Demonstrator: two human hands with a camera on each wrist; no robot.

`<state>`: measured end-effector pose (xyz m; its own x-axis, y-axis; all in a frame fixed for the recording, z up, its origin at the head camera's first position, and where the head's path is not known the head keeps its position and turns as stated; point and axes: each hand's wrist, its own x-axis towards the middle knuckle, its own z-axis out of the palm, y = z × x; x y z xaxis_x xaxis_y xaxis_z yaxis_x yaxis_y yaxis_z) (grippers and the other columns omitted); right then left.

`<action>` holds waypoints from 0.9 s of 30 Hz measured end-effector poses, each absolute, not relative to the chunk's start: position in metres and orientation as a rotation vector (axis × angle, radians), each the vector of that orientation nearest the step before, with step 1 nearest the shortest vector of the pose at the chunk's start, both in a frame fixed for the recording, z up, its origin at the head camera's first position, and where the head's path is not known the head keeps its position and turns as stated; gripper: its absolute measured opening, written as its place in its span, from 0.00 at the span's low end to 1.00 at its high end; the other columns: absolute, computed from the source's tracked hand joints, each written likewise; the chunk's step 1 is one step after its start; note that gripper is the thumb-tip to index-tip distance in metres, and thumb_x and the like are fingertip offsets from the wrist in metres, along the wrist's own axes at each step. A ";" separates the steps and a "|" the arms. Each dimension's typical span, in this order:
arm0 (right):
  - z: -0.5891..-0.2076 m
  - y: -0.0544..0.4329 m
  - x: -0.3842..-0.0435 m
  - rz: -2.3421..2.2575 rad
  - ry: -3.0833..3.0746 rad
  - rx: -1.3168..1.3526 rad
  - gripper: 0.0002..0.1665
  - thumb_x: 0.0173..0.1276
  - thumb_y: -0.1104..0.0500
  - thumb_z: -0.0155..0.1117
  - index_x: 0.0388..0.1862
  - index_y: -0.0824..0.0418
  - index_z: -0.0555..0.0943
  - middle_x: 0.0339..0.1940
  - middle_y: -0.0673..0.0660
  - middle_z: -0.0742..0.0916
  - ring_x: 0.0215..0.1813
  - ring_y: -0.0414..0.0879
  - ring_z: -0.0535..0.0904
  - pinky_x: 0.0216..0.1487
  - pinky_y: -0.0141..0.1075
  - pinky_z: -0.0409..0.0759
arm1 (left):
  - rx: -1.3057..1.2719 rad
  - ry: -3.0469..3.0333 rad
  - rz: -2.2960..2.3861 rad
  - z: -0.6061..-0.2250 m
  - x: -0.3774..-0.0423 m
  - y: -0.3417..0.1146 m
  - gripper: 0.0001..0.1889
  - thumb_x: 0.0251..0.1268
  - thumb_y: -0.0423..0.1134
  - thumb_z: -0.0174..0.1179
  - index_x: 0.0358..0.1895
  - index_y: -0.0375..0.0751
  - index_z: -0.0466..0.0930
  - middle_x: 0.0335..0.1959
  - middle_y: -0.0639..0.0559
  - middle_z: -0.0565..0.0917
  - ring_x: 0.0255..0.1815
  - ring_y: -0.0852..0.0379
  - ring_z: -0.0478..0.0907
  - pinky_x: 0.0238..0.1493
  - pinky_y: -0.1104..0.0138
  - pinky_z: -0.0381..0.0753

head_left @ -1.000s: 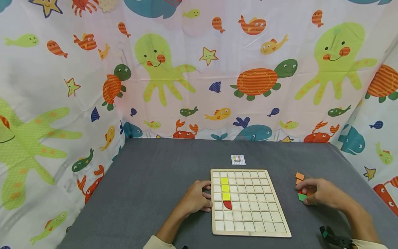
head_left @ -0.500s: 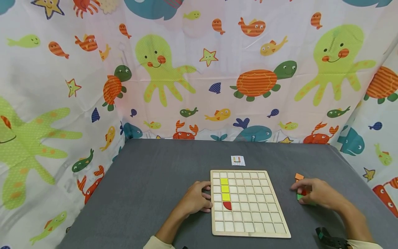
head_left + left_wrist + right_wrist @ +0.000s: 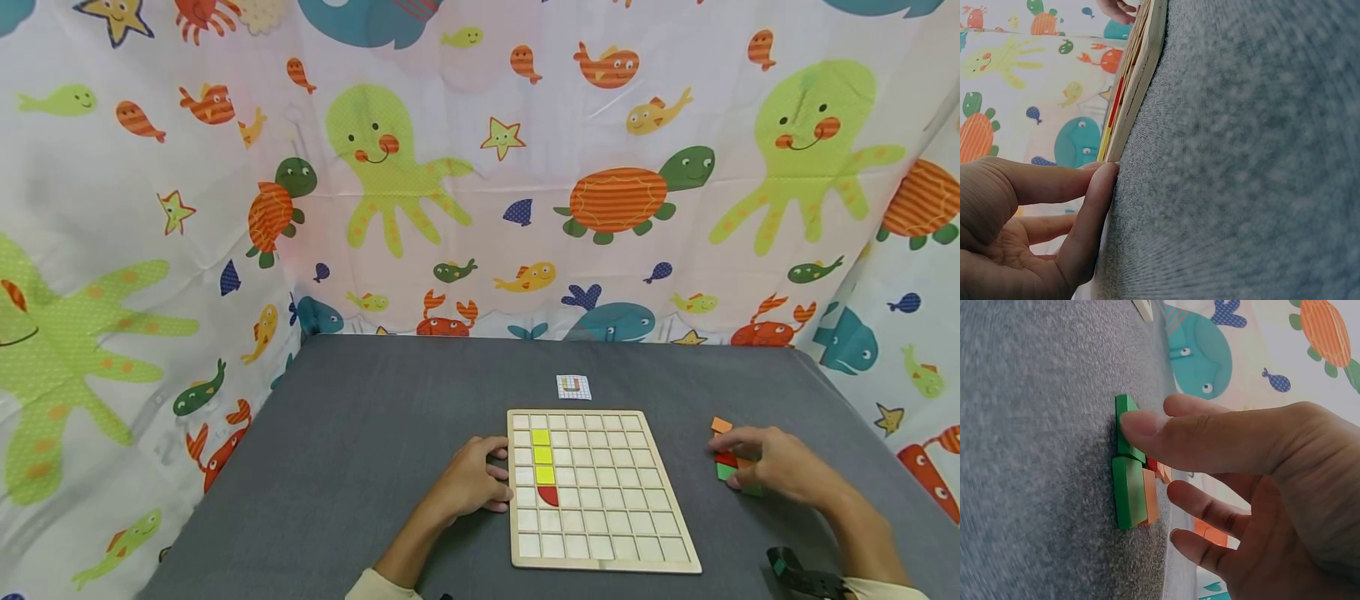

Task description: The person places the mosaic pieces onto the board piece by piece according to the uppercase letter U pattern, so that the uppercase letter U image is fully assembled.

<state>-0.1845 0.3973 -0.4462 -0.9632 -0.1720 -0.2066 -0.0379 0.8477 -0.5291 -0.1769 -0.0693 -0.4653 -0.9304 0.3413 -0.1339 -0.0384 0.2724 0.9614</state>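
Observation:
A pale wooden grid board (image 3: 600, 517) lies on the grey table. Down its second column run several yellow squares (image 3: 543, 455), with a red quarter-round piece (image 3: 548, 496) below them. My left hand (image 3: 472, 479) rests its fingertips against the board's left edge, thumb and forefinger at the rim in the left wrist view. Over a small group of pieces at right hovers my right hand (image 3: 780, 467), fingers spread, thumb tip at a green piece (image 3: 1125, 428). Another green piece (image 3: 1129, 494), an orange piece (image 3: 722, 425) and a red piece (image 3: 726, 458) lie there too; the hand partly hides the group.
A small card (image 3: 573, 387) printed with a coloured U shape on a grid lies beyond the board. A sea-animal curtain (image 3: 450, 167) encloses the table's back and sides. A black strap device (image 3: 806, 575) sits at my right wrist.
My right hand shifts slightly left over the pieces, then lifts a little, showing more of the red and green ones. The left hand and the board stay where they were.

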 end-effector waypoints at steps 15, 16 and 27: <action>-0.451 0.384 -0.187 -0.697 2.902 -0.324 0.17 0.62 0.55 0.81 0.49 0.56 0.92 0.52 0.59 0.90 0.50 0.51 0.79 0.47 0.45 0.81 | 0.271 2.213 1.714 -0.465 -0.177 -0.069 0.41 0.51 0.14 0.70 0.74 0.30 0.72 0.58 0.40 0.75 0.48 0.49 0.83 0.30 0.60 0.94; -0.451 0.384 -0.187 -0.707 2.893 -0.320 0.18 0.61 0.56 0.81 0.50 0.57 0.91 0.52 0.59 0.90 0.50 0.51 0.79 0.47 0.44 0.81 | 0.273 2.212 1.716 -0.465 -0.177 -0.069 0.41 0.51 0.14 0.70 0.74 0.30 0.72 0.58 0.40 0.75 0.48 0.49 0.83 0.30 0.59 0.94; -0.450 0.384 -0.187 -0.748 2.837 -0.239 0.19 0.61 0.59 0.80 0.51 0.63 0.90 0.45 0.54 0.89 0.43 0.45 0.79 0.39 0.35 0.81 | 0.281 2.217 1.716 -0.466 -0.177 -0.071 0.41 0.52 0.14 0.70 0.74 0.31 0.72 0.58 0.40 0.75 0.48 0.49 0.83 0.30 0.59 0.94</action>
<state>-0.1866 0.3836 -0.4504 -0.9674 -0.2049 -0.1488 -0.1048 0.8590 -0.5010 -0.1773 -0.0706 -0.4664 -0.9284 0.3473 -0.1324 -0.0410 0.2581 0.9652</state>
